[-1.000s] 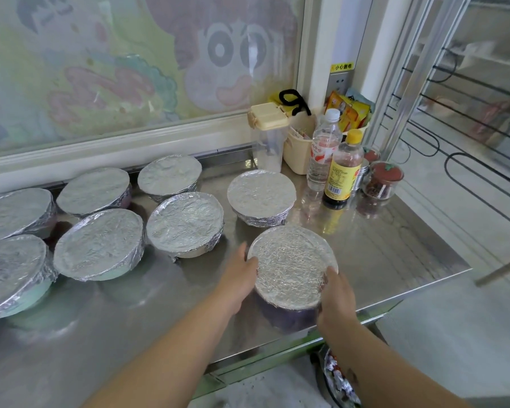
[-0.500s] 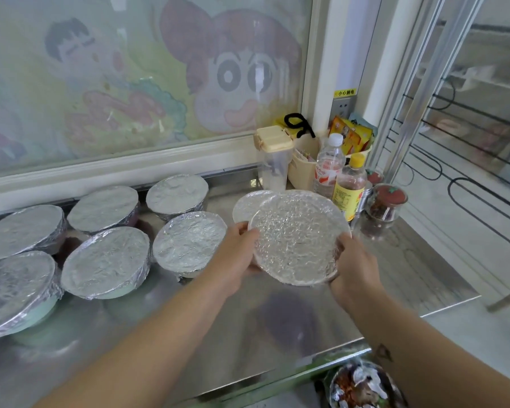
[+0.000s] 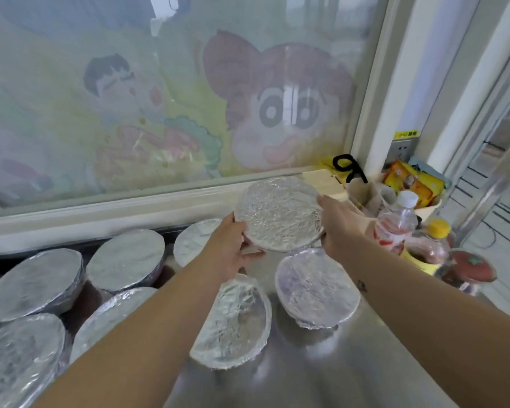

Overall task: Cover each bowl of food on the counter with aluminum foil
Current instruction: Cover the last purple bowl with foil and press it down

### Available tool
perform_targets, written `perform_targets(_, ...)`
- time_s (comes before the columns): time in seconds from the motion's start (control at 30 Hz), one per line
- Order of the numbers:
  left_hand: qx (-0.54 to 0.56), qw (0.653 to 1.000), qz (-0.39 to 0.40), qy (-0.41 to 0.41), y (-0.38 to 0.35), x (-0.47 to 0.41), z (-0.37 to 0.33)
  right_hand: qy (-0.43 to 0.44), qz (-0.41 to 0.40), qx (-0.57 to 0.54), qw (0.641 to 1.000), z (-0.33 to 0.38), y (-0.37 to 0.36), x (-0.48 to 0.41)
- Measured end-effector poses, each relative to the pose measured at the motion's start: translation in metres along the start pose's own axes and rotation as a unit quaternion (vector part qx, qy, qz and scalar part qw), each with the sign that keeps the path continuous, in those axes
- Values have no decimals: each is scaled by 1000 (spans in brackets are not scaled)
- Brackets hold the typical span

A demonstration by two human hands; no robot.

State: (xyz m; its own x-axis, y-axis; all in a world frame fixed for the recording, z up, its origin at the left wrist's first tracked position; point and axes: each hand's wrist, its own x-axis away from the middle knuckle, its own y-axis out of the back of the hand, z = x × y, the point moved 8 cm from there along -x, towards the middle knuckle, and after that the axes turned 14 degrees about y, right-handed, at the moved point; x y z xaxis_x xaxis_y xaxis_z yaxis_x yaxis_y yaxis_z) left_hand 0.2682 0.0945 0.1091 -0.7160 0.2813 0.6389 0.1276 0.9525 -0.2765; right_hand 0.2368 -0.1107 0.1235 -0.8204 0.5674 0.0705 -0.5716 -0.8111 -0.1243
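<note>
I hold a foil-covered bowl (image 3: 278, 214) in the air above the back of the steel counter (image 3: 351, 375). My left hand (image 3: 231, 250) grips its left rim and underside. My right hand (image 3: 337, 223) grips its right rim. Below the lifted bowl stand several other foil-covered bowls: one (image 3: 317, 287) under my right forearm, one (image 3: 233, 322) in the middle, one (image 3: 196, 240) partly hidden behind my left hand, and more at the left (image 3: 125, 259) (image 3: 36, 284) (image 3: 15, 360).
At the back right stand a clear water bottle (image 3: 396, 222), a yellow-capped bottle (image 3: 429, 251), a red-lidded jar (image 3: 470, 267), a beige-lidded container (image 3: 324, 181) and a basket of snack packets (image 3: 412, 184). A cartoon-decorated window (image 3: 165, 92) backs the counter.
Both hands lifted the foil-covered bowl off the counter's front edge and carried it up and toward the back, over the other covered bowls. The camera view rose and moved closer.
</note>
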Motion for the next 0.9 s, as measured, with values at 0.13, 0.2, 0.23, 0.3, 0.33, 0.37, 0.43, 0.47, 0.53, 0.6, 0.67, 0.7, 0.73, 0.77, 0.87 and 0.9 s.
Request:
perform_targets(0.13, 13, 1000, -6, 11, 2, -44, -9, -34, 12, 16, 999, -25, -6, -32)
perform_targets(0.2, 10, 1000, -17, 11, 2, -63, -10, -53, 7, 22, 998, -38, -8, -41)
perform_targets(0.23, 6, 1000, -25, 10, 3, -73, -9, -62, 5, 20, 998, -43, -9, -45)
perform_targets(0.3, -4, 999, -38, 14, 9, -92, -6, -66, -5, 22, 998, -52, -11, -52)
perform_targets(0.33, -10, 999, -43, 18, 11, -99, -4, -64, -6, 27, 998, -55, -11, -55)
perform_targets(0.37, -17, 999, -47, 21, 13, -105, -1, -64, -5, 38, 997, -60, -11, -57)
perform_targets(0.43, -25, 998, -47, 32, 14, -115, 4, -73, 0, 46, 996, -73, -9, -61)
perform_targets(0.47, -28, 998, -44, 39, 13, -118, 6, -80, 8, 54, 995, -76, -8, -60)
perform_targets(0.53, -36, 997, -46, 49, 10, -121, 11, -87, 25, 76, 993, -83, -6, -60)
perform_targets(0.6, -51, 996, -55, 54, 7, -121, 15, -87, 30, 86, 992, -86, -2, -62)
perform_targets(0.67, -78, 992, -74, 57, 7, -123, 22, -96, 40, 95, 990, -89, 0, -62)
perform_targets(0.7, -93, 991, -83, 58, 7, -126, 27, -105, 42, 101, 988, -91, 1, -62)
perform_targets(0.73, -98, 989, -90, 61, 10, -136, 34, -118, 42, 104, 987, -94, 4, -61)
perform_targets(0.77, -97, 989, -92, 61, 13, -150, 43, -131, 40, 102, 985, -96, 7, -60)
perform_targets(0.87, -73, 990, -86, 85, 14, -165, 62, -156, 44, 111, 980, -101, 15, -60)
perform_targets(0.9, -63, 991, -79, 91, 11, -161, 64, -159, 46, 118, 979, -104, 18, -61)
